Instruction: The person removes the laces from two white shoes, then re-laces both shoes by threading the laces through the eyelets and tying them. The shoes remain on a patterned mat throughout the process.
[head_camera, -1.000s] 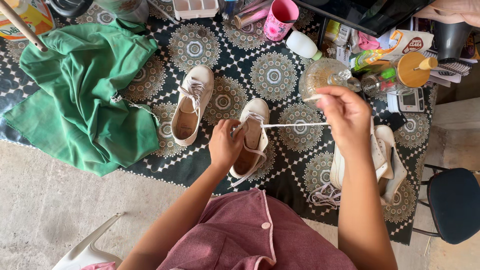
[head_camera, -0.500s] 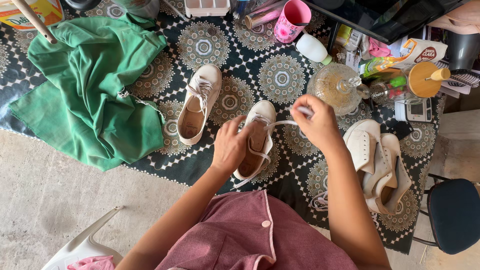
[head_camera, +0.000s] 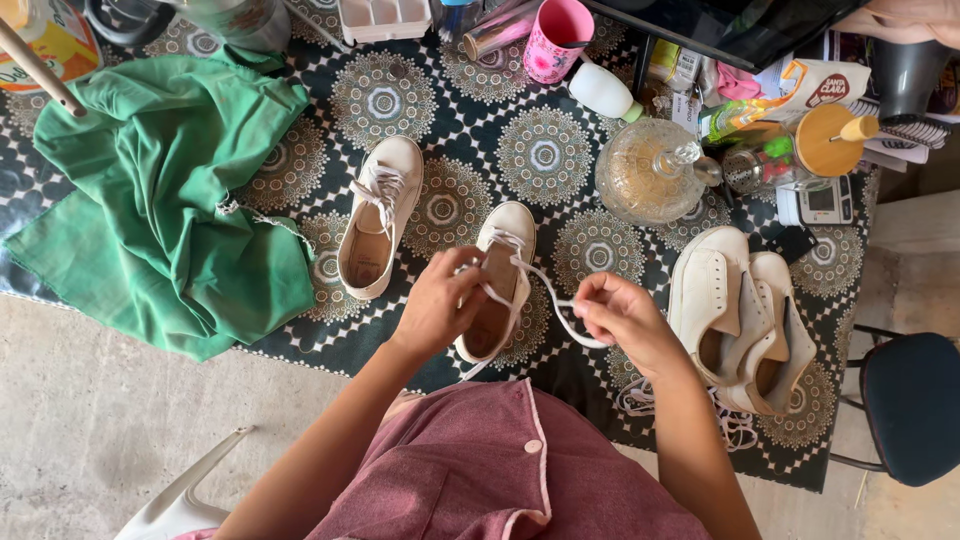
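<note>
Patterned tablecloth (head_camera: 560, 150), shoe (head_camera: 497, 280) — lace (head_camera: 553, 300) pinched, fingertips hidden

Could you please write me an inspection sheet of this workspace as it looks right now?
Surface: table under a dark patterned cloth.
Job's things: cream shoe with a white lace running loose from its eyelets.
Clutter: second laced shoe, pair of shoes at the right, green cloth, glass bottle, pink cup.
Grippers: left hand on the shoe's side; right hand pinching the lace.
Cables: nothing seen.
Surroundings: concrete floor, dark blue stool, white chair.
</note>
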